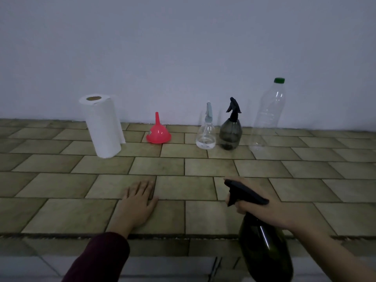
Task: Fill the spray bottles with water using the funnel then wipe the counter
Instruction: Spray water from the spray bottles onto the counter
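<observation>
Tiled olive counter — left hand lies flat, fingers straight; right hand grips the dark green plastic spray bottle by its neck — long axis tilted, black nozzle pointing up-left.

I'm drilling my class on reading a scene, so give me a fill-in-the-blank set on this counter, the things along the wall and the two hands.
1. The funnel stands mouth down and is coloured ____.
2. The right hand has its grip on a dark ____ bottle.
3. The left hand lies flat on the ____.
4. The tall clear bottle has a ____ cap.

Missing words: red; spray; counter; green
</observation>
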